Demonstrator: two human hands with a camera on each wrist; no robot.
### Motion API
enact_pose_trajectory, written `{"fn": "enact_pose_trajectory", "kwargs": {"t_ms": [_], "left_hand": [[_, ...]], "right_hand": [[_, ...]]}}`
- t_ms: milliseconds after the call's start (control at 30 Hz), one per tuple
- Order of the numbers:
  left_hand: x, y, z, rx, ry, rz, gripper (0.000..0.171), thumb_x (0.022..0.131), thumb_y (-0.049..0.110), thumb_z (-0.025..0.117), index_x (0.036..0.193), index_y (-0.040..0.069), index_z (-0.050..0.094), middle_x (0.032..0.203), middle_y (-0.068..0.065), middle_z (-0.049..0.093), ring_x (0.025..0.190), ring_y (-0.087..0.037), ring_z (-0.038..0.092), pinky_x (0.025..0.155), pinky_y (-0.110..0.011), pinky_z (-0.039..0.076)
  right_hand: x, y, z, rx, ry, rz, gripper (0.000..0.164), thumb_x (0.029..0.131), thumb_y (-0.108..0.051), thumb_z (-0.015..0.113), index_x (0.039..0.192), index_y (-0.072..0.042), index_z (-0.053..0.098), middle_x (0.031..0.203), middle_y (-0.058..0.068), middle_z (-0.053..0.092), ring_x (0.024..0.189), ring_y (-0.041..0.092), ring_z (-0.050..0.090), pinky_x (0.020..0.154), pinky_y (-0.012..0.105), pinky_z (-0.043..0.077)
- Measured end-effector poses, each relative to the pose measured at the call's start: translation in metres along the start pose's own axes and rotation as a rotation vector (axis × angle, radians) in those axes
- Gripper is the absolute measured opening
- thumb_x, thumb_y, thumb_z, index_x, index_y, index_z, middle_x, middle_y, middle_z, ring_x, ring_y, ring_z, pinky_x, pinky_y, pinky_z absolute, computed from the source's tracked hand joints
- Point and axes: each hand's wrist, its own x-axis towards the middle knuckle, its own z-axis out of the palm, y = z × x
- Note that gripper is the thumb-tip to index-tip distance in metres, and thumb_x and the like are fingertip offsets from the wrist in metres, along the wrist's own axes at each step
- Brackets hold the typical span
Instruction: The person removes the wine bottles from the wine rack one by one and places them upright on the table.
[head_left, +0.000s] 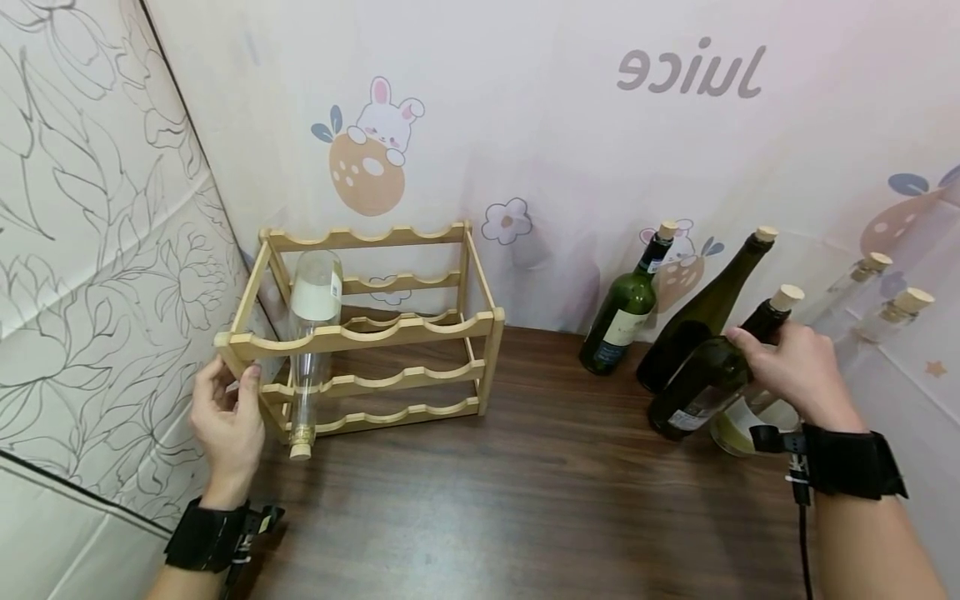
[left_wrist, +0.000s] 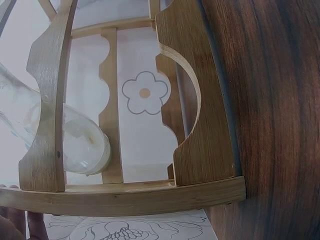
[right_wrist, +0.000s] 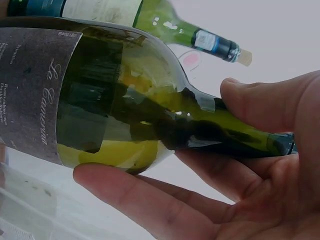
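My left hand holds the front left corner of a wooden wine rack, thumb on one side of the post and fingers on the other. In the left wrist view only some fingertips show, behind the post. A corked clear glass bottle lies in the rack's leftmost top hollow, cork toward me. At the right, my right hand grips a dark green wine bottle round its neck and shoulder. The right wrist view shows its dark label and the thumb across the neck. Its base looks near the table; contact is unclear.
Behind the held bottle stand a green labelled wine bottle and a taller dark bottle. Corked clear bottles stand to its right, partly hidden by my hand. A printed cloth backs the brown wooden table.
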Motion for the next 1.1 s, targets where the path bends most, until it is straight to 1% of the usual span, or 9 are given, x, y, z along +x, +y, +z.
{"fn": "enact_pose_trajectory", "kwargs": {"t_ms": [200, 367, 567, 733, 800, 900, 967, 1100], "left_hand": [[-0.0003, -0.0022, 0.0001, 0.011, 0.002, 0.002, 0.037, 0.097, -0.005, 0.069, 0.133, -0.009, 0.062, 0.111, 0.023, 0.068, 0.102, 0.001, 0.067, 0.084, -0.012, 0.053], [-0.0003, -0.0031, 0.0001, 0.015, 0.008, 0.009, 0.037, 0.097, -0.004, 0.069, 0.133, -0.01, 0.062, 0.11, 0.024, 0.068, 0.101, 0.002, 0.067, 0.084, -0.011, 0.053], [0.0001, -0.0027, 0.0, 0.002, 0.0, 0.011, 0.037, 0.097, -0.004, 0.07, 0.133, -0.008, 0.063, 0.111, 0.023, 0.068, 0.101, 0.001, 0.067, 0.085, -0.012, 0.053], [-0.0004, -0.0007, -0.0011, -0.013, -0.013, 0.022, 0.036, 0.097, -0.003, 0.07, 0.133, -0.005, 0.065, 0.112, 0.022, 0.07, 0.101, 0.0, 0.068, 0.085, -0.013, 0.054], [0.0001, 0.0, -0.0014, -0.021, -0.01, 0.027, 0.035, 0.098, -0.003, 0.07, 0.132, -0.004, 0.066, 0.111, 0.022, 0.07, 0.1, 0.001, 0.069, 0.083, -0.014, 0.055], [-0.0003, -0.0011, -0.0006, -0.028, 0.003, 0.031, 0.033, 0.097, -0.002, 0.07, 0.13, -0.003, 0.067, 0.108, 0.02, 0.071, 0.096, 0.001, 0.069, 0.08, -0.013, 0.055], [0.0, -0.002, -0.0002, -0.027, 0.007, 0.038, 0.032, 0.098, -0.001, 0.07, 0.129, -0.003, 0.067, 0.107, 0.019, 0.071, 0.094, 0.001, 0.069, 0.079, -0.013, 0.054], [0.0002, -0.0049, 0.0005, -0.02, 0.006, 0.05, 0.033, 0.098, 0.001, 0.071, 0.13, -0.008, 0.065, 0.106, 0.017, 0.07, 0.092, 0.0, 0.068, 0.077, -0.013, 0.053]], "right_hand": [[0.0044, 0.0037, -0.0006, 0.002, -0.016, 0.026, 0.066, 0.107, -0.056, 0.049, 0.096, 0.007, 0.064, 0.079, 0.023, 0.068, 0.07, 0.034, 0.057, 0.052, 0.035, 0.04], [0.0057, 0.0037, 0.0005, 0.005, -0.028, 0.035, 0.067, 0.107, -0.057, 0.048, 0.096, 0.007, 0.065, 0.075, 0.019, 0.069, 0.066, 0.029, 0.056, 0.052, 0.035, 0.04], [0.0059, 0.0041, 0.0025, 0.001, -0.033, 0.037, 0.067, 0.107, -0.058, 0.046, 0.091, 0.005, 0.064, 0.073, 0.017, 0.067, 0.067, 0.03, 0.055, 0.052, 0.035, 0.039], [0.0051, 0.0063, 0.0042, 0.014, -0.055, 0.052, 0.069, 0.107, -0.059, 0.045, 0.092, 0.005, 0.065, 0.066, 0.009, 0.067, 0.066, 0.027, 0.057, 0.053, 0.035, 0.04], [0.0057, 0.0067, 0.0042, 0.021, -0.057, 0.057, 0.07, 0.107, -0.06, 0.044, 0.093, 0.004, 0.066, 0.063, 0.006, 0.068, 0.065, 0.026, 0.058, 0.053, 0.034, 0.041], [0.0059, 0.008, 0.0047, 0.021, -0.056, 0.069, 0.071, 0.106, -0.062, 0.043, 0.09, 0.003, 0.065, 0.063, 0.006, 0.067, 0.065, 0.026, 0.057, 0.053, 0.034, 0.041], [0.007, 0.0085, 0.005, 0.021, -0.059, 0.084, 0.072, 0.106, -0.065, 0.042, 0.09, 0.002, 0.063, 0.063, 0.007, 0.067, 0.066, 0.027, 0.058, 0.053, 0.035, 0.04], [0.0088, 0.0099, 0.0068, 0.024, -0.06, 0.103, 0.073, 0.104, -0.067, 0.042, 0.093, 0.003, 0.063, 0.064, 0.007, 0.069, 0.067, 0.028, 0.059, 0.054, 0.035, 0.04]]}}
